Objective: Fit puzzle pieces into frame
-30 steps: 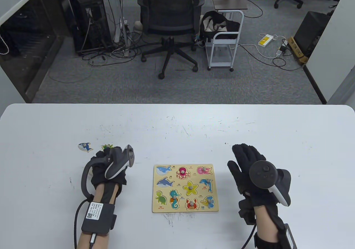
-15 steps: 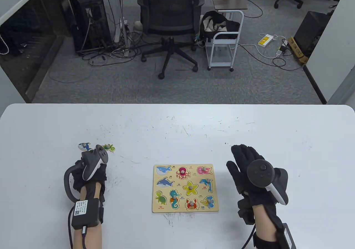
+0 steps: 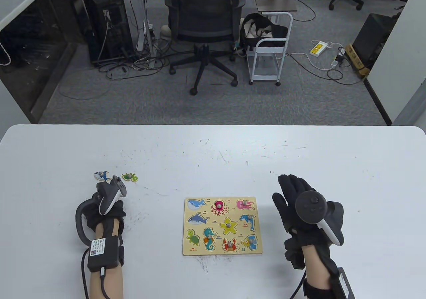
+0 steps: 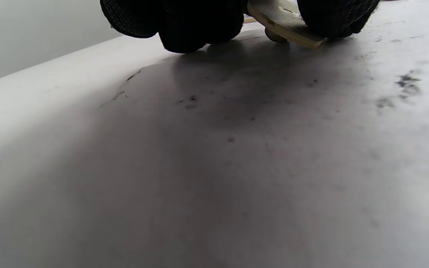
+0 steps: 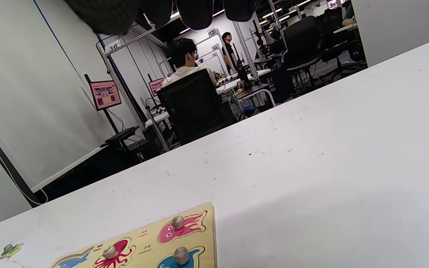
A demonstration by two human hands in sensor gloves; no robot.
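Observation:
The wooden puzzle frame point(image 3: 222, 225) lies flat at the table's centre, with most sea-animal pieces seated in it. A blue fish piece point(image 3: 101, 175) and a green turtle piece point(image 3: 130, 177) lie loose at the left. My left hand point(image 3: 106, 185) reaches onto the blue piece, its fingers hidden under the tracker. In the left wrist view its fingertips point(image 4: 196, 26) pinch the piece's pale wooden edge point(image 4: 289, 33), which looks slightly tilted. My right hand point(image 3: 293, 192) rests flat on the table right of the frame, fingers straight and holding nothing.
The far edge of the white table point(image 3: 213, 152) is bare. An office chair point(image 3: 204, 29) and a white cart point(image 3: 268, 56) stand on the floor beyond it. In the right wrist view, people sit at desks point(image 5: 188, 63) in the background.
My left hand moved left from the turtle piece, which stays on the table, to the blue fish piece. My right hand barely shifted.

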